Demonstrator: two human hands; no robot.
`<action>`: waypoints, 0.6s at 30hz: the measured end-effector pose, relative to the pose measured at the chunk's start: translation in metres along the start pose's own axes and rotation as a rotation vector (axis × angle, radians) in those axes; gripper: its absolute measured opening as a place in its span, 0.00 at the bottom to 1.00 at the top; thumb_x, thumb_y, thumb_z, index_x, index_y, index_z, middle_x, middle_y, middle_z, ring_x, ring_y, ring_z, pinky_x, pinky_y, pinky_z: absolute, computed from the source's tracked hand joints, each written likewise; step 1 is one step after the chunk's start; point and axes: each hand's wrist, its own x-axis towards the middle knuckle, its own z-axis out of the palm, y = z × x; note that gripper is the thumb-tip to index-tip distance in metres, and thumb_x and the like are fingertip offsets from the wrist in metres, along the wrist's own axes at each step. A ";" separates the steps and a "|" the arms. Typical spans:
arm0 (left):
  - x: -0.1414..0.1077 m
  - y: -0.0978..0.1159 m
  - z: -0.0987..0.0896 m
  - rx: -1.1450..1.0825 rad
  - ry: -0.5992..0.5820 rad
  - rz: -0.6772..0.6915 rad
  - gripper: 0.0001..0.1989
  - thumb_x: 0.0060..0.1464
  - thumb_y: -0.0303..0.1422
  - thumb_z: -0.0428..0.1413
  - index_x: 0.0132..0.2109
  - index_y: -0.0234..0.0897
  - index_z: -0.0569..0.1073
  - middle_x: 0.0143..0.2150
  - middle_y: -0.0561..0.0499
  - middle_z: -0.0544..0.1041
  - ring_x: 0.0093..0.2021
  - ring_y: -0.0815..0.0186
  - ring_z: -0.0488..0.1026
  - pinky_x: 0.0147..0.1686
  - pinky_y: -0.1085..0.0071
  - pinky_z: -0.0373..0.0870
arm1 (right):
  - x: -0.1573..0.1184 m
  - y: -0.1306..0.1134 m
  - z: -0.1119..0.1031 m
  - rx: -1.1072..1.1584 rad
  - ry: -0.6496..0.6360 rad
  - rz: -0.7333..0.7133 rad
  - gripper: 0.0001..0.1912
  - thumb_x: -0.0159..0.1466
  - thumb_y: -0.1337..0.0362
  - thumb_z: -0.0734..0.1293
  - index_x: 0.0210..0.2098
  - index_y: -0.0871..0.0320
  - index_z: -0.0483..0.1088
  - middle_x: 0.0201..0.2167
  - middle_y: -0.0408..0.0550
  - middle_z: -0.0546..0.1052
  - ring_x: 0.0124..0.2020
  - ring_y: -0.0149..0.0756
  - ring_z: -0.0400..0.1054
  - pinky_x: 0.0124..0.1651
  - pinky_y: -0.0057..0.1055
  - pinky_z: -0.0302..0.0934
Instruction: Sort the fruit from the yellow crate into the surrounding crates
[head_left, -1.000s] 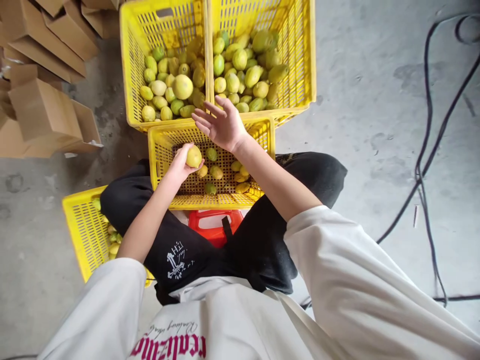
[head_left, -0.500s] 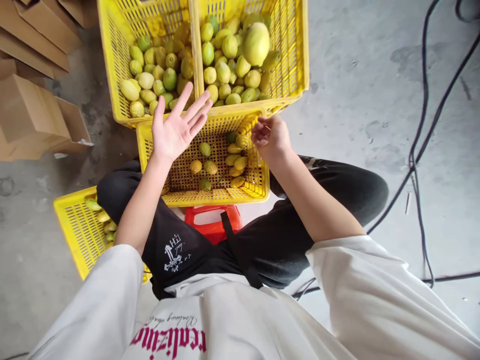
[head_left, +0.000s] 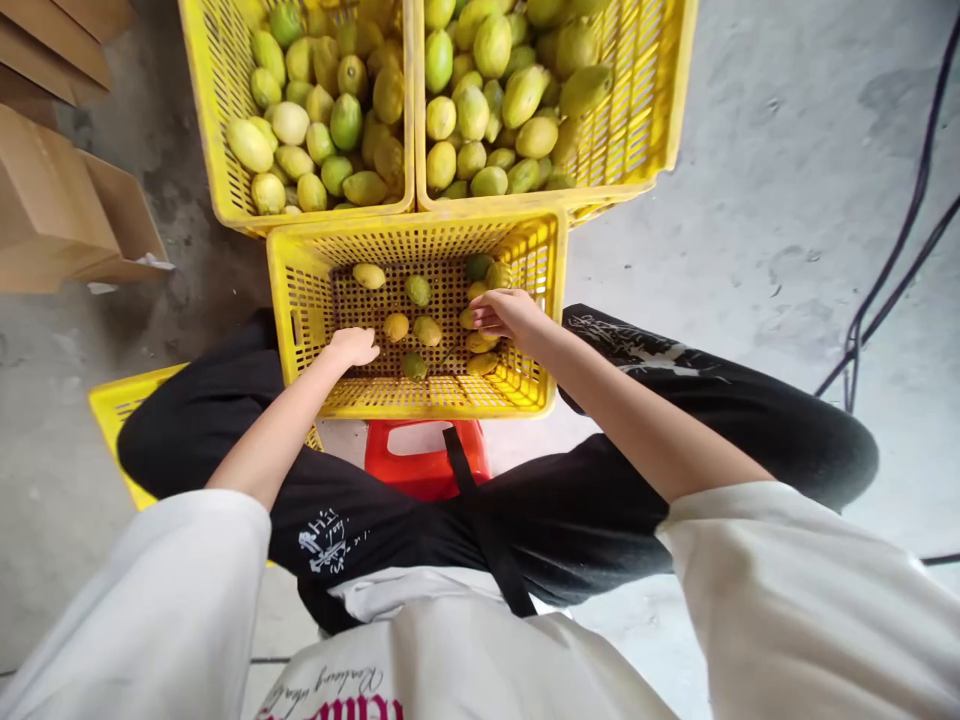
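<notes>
My left hand (head_left: pixel 354 346) is low in the near yellow crate (head_left: pixel 300 240), by its left side. Its back faces up and its fingers curl under, so anything inside them is hidden. My right hand (head_left: pixel 508 314) reaches over the row of yellow fruits (head_left: pixel 481 363) along the crate's right wall. Its fingers are partly stretched and close to a fruit; a firm grip does not show. Between the hands, a green fruit (head_left: pixel 418 290), a yellow fruit (head_left: pixel 395 327) and several others lie apart on the crate floor.
Two fuller yellow crates, left (head_left: pixel 217 190) and right (head_left: pixel 667 120), stand against the far side, heaped with yellow-green oval fruits. A red stool (head_left: pixel 427 470) is between my legs. Cardboard boxes (head_left: pixel 52 200) stand at left, another yellow crate (head_left: pixel 120 410) by my left leg, black cables (head_left: pixel 919 180) at right.
A large yellow-green fruit in the air over the far right crate is no longer airborne. My left hand, spread open before, and my right hand have come down into the near crate.
</notes>
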 end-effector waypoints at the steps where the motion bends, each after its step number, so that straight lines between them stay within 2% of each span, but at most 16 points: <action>1: 0.007 -0.002 0.001 -0.003 0.026 -0.017 0.32 0.81 0.36 0.53 0.83 0.31 0.79 0.80 0.26 0.85 0.81 0.37 0.83 0.78 0.48 0.81 | 0.013 0.003 0.007 -0.084 0.023 -0.003 0.10 0.73 0.73 0.74 0.38 0.54 0.76 0.30 0.46 0.83 0.33 0.37 0.82 0.45 0.29 0.80; 3: 0.025 -0.010 0.003 -0.038 0.081 -0.050 0.34 0.79 0.34 0.54 0.86 0.28 0.75 0.84 0.21 0.79 0.83 0.35 0.79 0.80 0.46 0.79 | 0.039 0.011 0.021 -0.306 0.063 -0.018 0.11 0.75 0.74 0.71 0.38 0.53 0.77 0.31 0.49 0.84 0.40 0.44 0.87 0.54 0.35 0.84; 5: 0.046 -0.020 0.002 -0.109 0.140 -0.052 0.38 0.73 0.34 0.62 0.85 0.25 0.73 0.86 0.16 0.75 0.85 0.27 0.75 0.83 0.38 0.75 | 0.063 0.023 0.032 -0.564 0.057 -0.064 0.09 0.75 0.73 0.72 0.40 0.53 0.80 0.36 0.56 0.87 0.53 0.56 0.91 0.65 0.45 0.85; 7: 0.069 -0.030 -0.003 -0.240 0.219 -0.011 0.43 0.65 0.35 0.70 0.84 0.26 0.74 0.87 0.14 0.71 0.88 0.20 0.67 0.86 0.28 0.67 | 0.083 0.038 0.040 -0.781 0.010 -0.098 0.06 0.75 0.71 0.73 0.46 0.56 0.84 0.46 0.67 0.91 0.64 0.67 0.89 0.72 0.54 0.82; 9: 0.093 -0.037 -0.012 -0.421 0.279 0.041 0.45 0.60 0.37 0.75 0.81 0.31 0.76 0.88 0.17 0.69 0.91 0.17 0.60 0.91 0.24 0.55 | 0.100 0.051 0.046 -0.904 -0.047 -0.090 0.11 0.75 0.69 0.74 0.55 0.61 0.86 0.59 0.78 0.91 0.71 0.74 0.86 0.75 0.60 0.80; 11: 0.115 -0.040 -0.023 -0.634 0.318 0.063 0.43 0.59 0.40 0.77 0.78 0.36 0.79 0.86 0.23 0.72 0.93 0.19 0.55 0.94 0.28 0.45 | 0.116 0.061 0.054 -0.927 -0.078 -0.089 0.20 0.78 0.65 0.75 0.67 0.64 0.83 0.70 0.83 0.85 0.75 0.77 0.83 0.77 0.63 0.78; 14: 0.140 -0.034 -0.032 -0.808 0.317 -0.001 0.43 0.58 0.40 0.79 0.76 0.39 0.79 0.86 0.27 0.71 0.94 0.20 0.52 0.96 0.31 0.41 | 0.144 0.069 0.072 -0.834 -0.048 -0.175 0.34 0.78 0.57 0.77 0.79 0.64 0.73 0.82 0.83 0.74 0.80 0.80 0.77 0.81 0.70 0.74; 16: 0.149 -0.026 -0.031 -0.910 0.331 -0.044 0.46 0.57 0.42 0.83 0.77 0.38 0.77 0.85 0.24 0.68 0.95 0.18 0.50 0.95 0.30 0.44 | 0.165 0.071 0.087 -0.724 -0.020 -0.246 0.39 0.78 0.52 0.78 0.81 0.62 0.70 0.87 0.82 0.66 0.84 0.83 0.71 0.83 0.74 0.72; 18: 0.155 -0.014 -0.025 -1.120 0.427 -0.078 0.46 0.55 0.45 0.87 0.74 0.41 0.77 0.82 0.25 0.68 0.95 0.22 0.49 0.93 0.35 0.53 | 0.185 0.072 0.104 -0.598 -0.012 -0.285 0.40 0.79 0.48 0.78 0.81 0.60 0.68 0.89 0.79 0.61 0.89 0.86 0.62 0.83 0.78 0.70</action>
